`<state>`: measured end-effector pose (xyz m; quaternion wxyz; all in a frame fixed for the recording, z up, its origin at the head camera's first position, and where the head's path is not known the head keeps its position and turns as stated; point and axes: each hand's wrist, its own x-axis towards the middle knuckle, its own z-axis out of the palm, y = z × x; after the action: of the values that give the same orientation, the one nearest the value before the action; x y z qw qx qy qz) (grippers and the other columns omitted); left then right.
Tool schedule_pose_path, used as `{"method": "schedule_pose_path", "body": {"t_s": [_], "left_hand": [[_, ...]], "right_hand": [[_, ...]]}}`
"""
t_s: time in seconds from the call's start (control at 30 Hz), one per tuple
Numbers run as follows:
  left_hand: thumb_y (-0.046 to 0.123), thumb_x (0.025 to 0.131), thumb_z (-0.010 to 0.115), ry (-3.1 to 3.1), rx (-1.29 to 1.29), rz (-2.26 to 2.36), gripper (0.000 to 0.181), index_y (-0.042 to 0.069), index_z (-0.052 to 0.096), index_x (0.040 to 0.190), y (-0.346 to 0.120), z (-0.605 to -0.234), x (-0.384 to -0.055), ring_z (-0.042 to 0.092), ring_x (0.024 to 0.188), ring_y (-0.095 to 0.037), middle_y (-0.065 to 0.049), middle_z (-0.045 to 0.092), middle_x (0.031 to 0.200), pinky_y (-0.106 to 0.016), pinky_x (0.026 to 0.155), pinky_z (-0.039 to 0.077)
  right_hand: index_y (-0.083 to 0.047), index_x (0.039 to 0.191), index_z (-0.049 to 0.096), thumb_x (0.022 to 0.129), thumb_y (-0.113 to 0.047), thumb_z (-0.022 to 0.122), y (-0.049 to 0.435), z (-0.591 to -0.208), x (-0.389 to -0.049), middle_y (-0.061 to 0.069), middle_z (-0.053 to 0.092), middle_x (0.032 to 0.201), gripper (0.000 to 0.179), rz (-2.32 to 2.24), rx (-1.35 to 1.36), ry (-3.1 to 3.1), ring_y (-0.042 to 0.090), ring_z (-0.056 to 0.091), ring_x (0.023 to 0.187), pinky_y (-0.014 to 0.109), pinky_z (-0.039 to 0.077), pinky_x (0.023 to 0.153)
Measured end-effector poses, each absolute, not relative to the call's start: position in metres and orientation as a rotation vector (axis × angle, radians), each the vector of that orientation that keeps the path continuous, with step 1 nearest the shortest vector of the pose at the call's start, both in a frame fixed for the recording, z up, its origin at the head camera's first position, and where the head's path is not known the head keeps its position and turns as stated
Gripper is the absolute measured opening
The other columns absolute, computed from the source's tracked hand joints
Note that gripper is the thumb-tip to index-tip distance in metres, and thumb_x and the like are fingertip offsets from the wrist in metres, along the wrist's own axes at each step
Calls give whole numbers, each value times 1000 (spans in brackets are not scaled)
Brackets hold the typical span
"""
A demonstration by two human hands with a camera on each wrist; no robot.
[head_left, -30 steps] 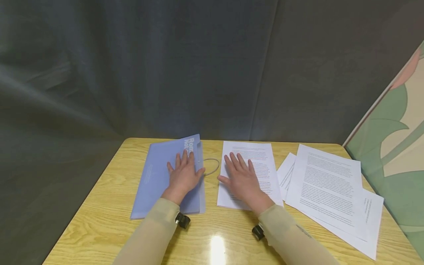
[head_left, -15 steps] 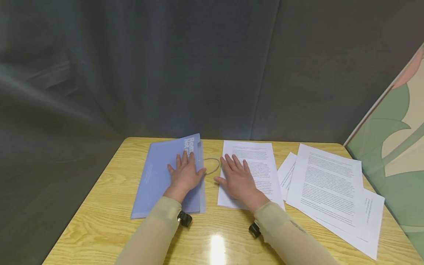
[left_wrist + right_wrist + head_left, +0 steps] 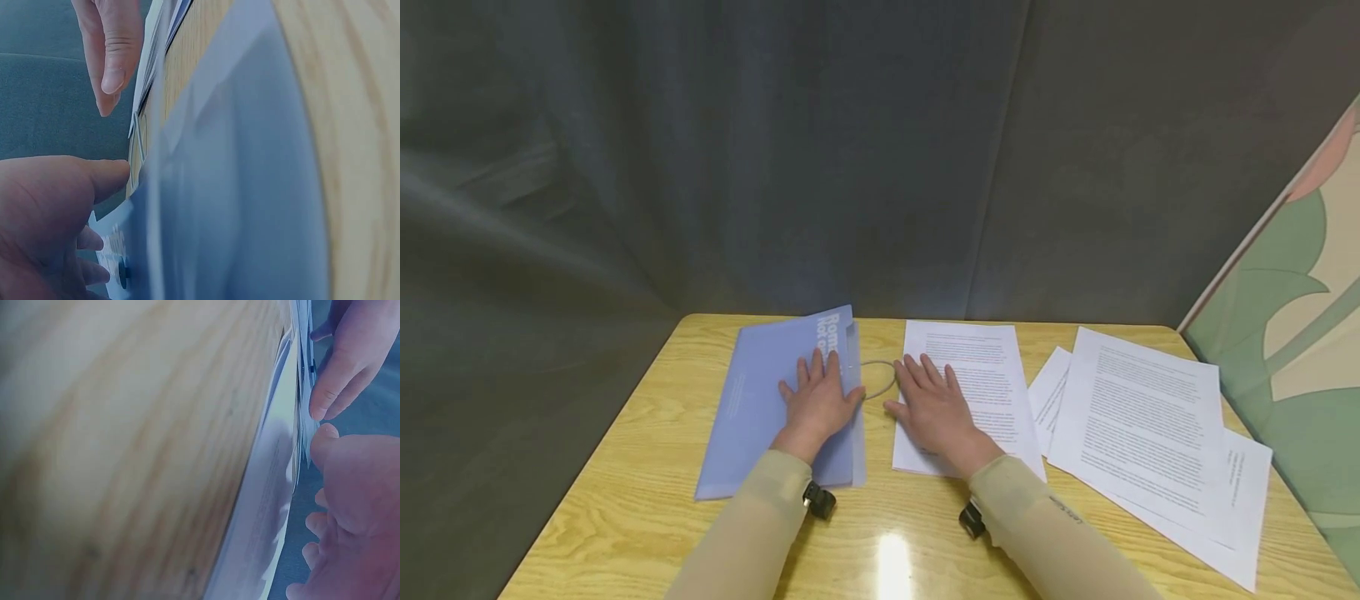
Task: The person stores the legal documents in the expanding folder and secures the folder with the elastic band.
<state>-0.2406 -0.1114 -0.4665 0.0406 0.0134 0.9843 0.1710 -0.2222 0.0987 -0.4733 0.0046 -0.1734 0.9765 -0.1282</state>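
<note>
Pointing lengthwise toward the desk's (image 3: 617, 500) far edge, a blue folder (image 3: 748, 400) lies under the left grip (image 3: 817, 408), a paper stack (image 3: 991, 377) under the right grip (image 3: 936, 410), both hands outstretched, holding nothing.

Tabletop (image 3: 125, 456): wood grain, blurred, fills left and centre. Paper stack (image 3: 253, 506): seen at a steep slant, runs from bottom centre toward upper right; wavy-edged shadow on its face; print too faint to read. Right hand (image 3: 362, 519): lower right, fingers uncurled, strip of dark backdrop (image 3: 375, 411) visible between fingertips and paper. Left hand (image 3: 359, 356): upper right, thumb tip near the right thumb.
</note>
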Motion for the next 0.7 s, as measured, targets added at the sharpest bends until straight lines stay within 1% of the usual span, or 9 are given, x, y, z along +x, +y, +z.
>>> {"method": "schedule_pose_path", "body": {"t_s": [0.07, 0.3, 0.5, 0.7], "left_hand": [[54, 110, 61, 3018, 40, 520, 89, 5, 26, 174, -112, -468, -241, 8, 165, -52, -24, 12, 181, -83, 121, 9], [55, 109, 62, 3014, 30, 517, 90, 5, 25, 174, -111, -470, -242, 7, 165, -52, -25, 12, 181, -82, 122, 10], [55, 109, 63, 3014, 21, 499, 90, 6, 25, 175, -111, -474, -244, 10, 165, -53, -26, 14, 181, -82, 122, 11], [53, 110, 62, 3017, 11, 477, 87, 6, 26, 174, -111, -476, -246, 13, 164, -53, -27, 15, 180, -82, 122, 13]], "right_hand": [[-8, 172, 34, 114, -50, 52, 98, -475, -223, 15, 30, 179, 74, -413, -550, 3055, 39, 19, 166, 65, 12, 131], [-10, 174, 32, 114, -57, 47, 98, -483, -228, 12, 25, 181, 77, -400, -580, 3004, 36, 14, 168, 63, 7, 132], [-13, 174, 31, 113, -61, 46, 99, -488, -232, 8, 22, 182, 79, -337, -612, 2975, 34, 11, 168, 63, 7, 132], [-12, 173, 34, 113, -62, 46, 98, -490, -233, 8, 25, 181, 79, -322, -627, 2962, 34, 12, 168, 63, 8, 132]]}}
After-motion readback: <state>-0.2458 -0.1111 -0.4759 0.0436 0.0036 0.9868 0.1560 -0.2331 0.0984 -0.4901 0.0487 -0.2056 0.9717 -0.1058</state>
